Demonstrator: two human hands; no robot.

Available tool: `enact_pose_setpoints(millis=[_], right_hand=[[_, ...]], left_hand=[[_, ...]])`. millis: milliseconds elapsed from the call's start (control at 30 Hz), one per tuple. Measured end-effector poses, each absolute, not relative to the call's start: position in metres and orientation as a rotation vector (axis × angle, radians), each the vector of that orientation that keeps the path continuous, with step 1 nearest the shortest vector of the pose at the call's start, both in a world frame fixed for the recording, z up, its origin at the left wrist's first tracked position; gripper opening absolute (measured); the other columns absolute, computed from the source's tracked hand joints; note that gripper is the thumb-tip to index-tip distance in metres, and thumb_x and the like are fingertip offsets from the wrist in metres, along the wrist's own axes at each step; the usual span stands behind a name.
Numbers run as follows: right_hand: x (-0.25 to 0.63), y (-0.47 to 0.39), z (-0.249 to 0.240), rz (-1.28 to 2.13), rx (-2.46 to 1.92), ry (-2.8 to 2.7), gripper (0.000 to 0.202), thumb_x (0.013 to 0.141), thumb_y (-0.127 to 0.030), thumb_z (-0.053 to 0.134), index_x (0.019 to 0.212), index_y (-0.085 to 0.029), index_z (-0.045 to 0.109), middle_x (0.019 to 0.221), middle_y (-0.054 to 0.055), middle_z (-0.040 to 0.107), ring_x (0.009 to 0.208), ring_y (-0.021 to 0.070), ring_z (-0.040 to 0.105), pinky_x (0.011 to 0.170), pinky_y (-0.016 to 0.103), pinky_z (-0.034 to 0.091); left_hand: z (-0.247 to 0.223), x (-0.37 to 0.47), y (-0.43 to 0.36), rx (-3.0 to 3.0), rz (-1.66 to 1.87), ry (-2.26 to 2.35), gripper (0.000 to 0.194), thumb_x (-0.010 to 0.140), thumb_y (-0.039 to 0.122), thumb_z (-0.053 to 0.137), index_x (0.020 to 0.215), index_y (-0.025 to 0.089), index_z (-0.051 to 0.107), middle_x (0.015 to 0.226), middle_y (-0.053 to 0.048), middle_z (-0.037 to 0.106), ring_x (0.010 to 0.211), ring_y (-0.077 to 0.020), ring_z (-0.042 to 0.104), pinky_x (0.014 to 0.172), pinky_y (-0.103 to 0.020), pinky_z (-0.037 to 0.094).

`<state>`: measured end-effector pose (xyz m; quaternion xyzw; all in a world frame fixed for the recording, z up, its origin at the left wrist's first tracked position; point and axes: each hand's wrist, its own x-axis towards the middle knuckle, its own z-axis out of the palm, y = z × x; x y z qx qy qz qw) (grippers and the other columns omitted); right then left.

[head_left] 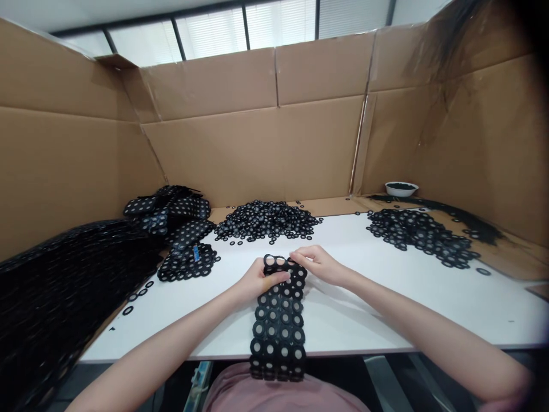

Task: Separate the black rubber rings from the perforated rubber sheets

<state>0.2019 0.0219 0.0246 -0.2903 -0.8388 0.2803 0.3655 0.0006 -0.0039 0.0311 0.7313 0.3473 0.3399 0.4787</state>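
Our left hand [257, 280] holds the black ring strip [278, 317]; our right hand [316, 264] pinches its far end. It reaches over the bench [355, 320]'s near edge. It looks light, bendy; we'd grip the rims.

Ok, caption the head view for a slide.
Left hand holds a black ring strip, right hand at its top edge; loose rings behind.

no lettering is legible (the blue tag [196, 253] is too small).
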Motion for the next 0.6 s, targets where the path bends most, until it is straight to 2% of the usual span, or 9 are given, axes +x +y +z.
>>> enact_pose_setpoints(millis=[100, 167, 233, 433, 600], right_hand=[[0.2071, 0.0231, 0.0255, 0.512, -0.715, -2.182, 0.035, 0.089, -0.047, 0.049, 0.088, -0.018, 0.068, 0.085, 0.006, 0.067, 0.081, 0.0186, 0.058, 0.075, 0.031, 0.044], [0.2098, 0.0241, 0.0254, 0.429, -0.688, -2.203, 0.031, 0.085, -0.044, 0.058, 0.103, -0.021, 0.067, 0.097, 0.008, 0.068, 0.09, 0.0207, 0.059, 0.082, 0.033, 0.044], [0.2112, 0.025, 0.0252, 0.423, -0.664, -2.232, 0.031, 0.085, -0.041, 0.059, 0.108, -0.022, 0.066, 0.1, 0.008, 0.068, 0.091, 0.0209, 0.059, 0.083, 0.034, 0.045], [0.2123, 0.0244, 0.0297, 0.579, -0.627, -2.281, 0.03, 0.092, -0.04, 0.047, 0.105, -0.021, 0.068, 0.099, 0.008, 0.068, 0.09, 0.0195, 0.06, 0.082, 0.033, 0.045], [0.2121, 0.0247, 0.0317, 0.759, -0.617, -2.292, 0.045, 0.094, -0.048, 0.036, 0.085, -0.017, 0.066, 0.086, 0.006, 0.066, 0.083, 0.0183, 0.056, 0.075, 0.03, 0.045]], left_hand=[[0.0302, -0.0005, -0.0029, 1.705, 0.841, 0.84, 0.032, 0.076, 0.037, 0.068, 0.098, 0.014, 0.068, 0.095, -0.008, 0.069, 0.087, -0.0212, 0.062, 0.079, -0.03, 0.046], [0.0301, -0.001, -0.0027, 1.68, 0.836, 0.834, 0.033, 0.076, 0.036, 0.067, 0.1, 0.013, 0.067, 0.097, -0.008, 0.069, 0.088, -0.0217, 0.061, 0.08, -0.03, 0.045], [0.0307, -0.0011, -0.0031, 1.684, 0.841, 0.83, 0.033, 0.077, 0.036, 0.067, 0.1, 0.013, 0.068, 0.098, -0.008, 0.068, 0.089, -0.022, 0.061, 0.081, -0.031, 0.045], [0.0343, -0.0003, -0.0048, 1.792, 0.854, 0.825, 0.033, 0.077, 0.037, 0.066, 0.102, 0.016, 0.069, 0.098, -0.007, 0.069, 0.093, -0.0238, 0.061, 0.084, -0.032, 0.045], [0.0328, -0.0019, -0.0042, 1.908, 0.877, 0.832, 0.033, 0.079, 0.039, 0.063, 0.104, 0.018, 0.069, 0.102, -0.007, 0.069, 0.098, -0.0246, 0.061, 0.088, -0.033, 0.045]])
